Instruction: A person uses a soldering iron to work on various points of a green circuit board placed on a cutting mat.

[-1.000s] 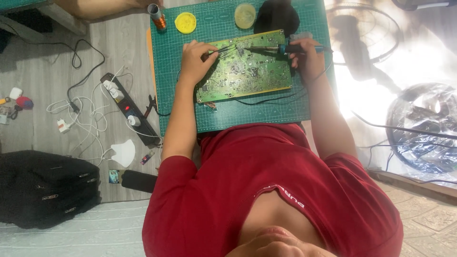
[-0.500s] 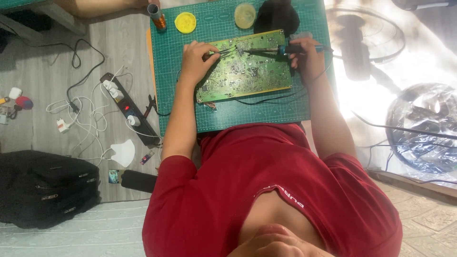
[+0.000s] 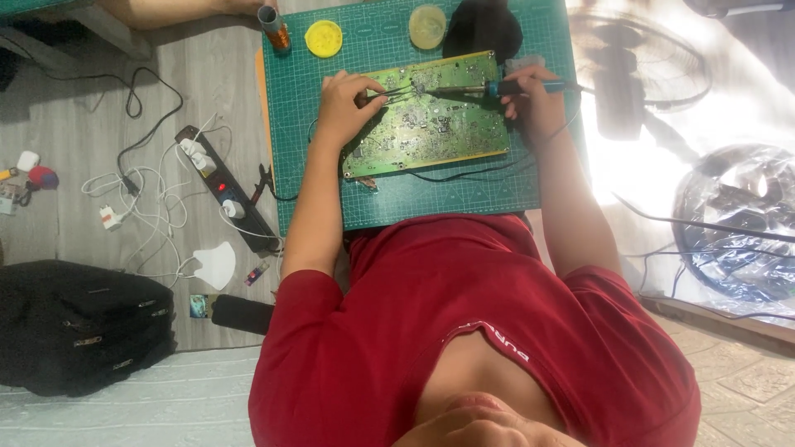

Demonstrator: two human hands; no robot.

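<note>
Little has moved since the earlier frames: both hands sit where they were, the iron tip perhaps a touch nearer the tweezers.

Left hand (image 3: 346,103) closed on a pair of tweezers (image 3: 389,94), tips resting on the upper middle of the circuit board (image 3: 426,128). Right hand (image 3: 528,101) clamped round the blue grip of a soldering iron (image 3: 489,88), tip pointing toward the tweezer tips, almost meeting them; contact with the board cannot be told.

Step in hand, by judgement: reworking a small part on the board, tweezers holding, iron heating. The next move would call for a steady tip at the joint and a light tweezer hold.

Board: green, rectangular, densely tracked, lying flat and slightly tilted between the hands on a green cutting mat (image 3: 431,194). Beyond the hands: a yellow round tin (image 3: 323,37), a pale round tin (image 3: 427,25), a copper wire spool (image 3: 273,26).
</note>
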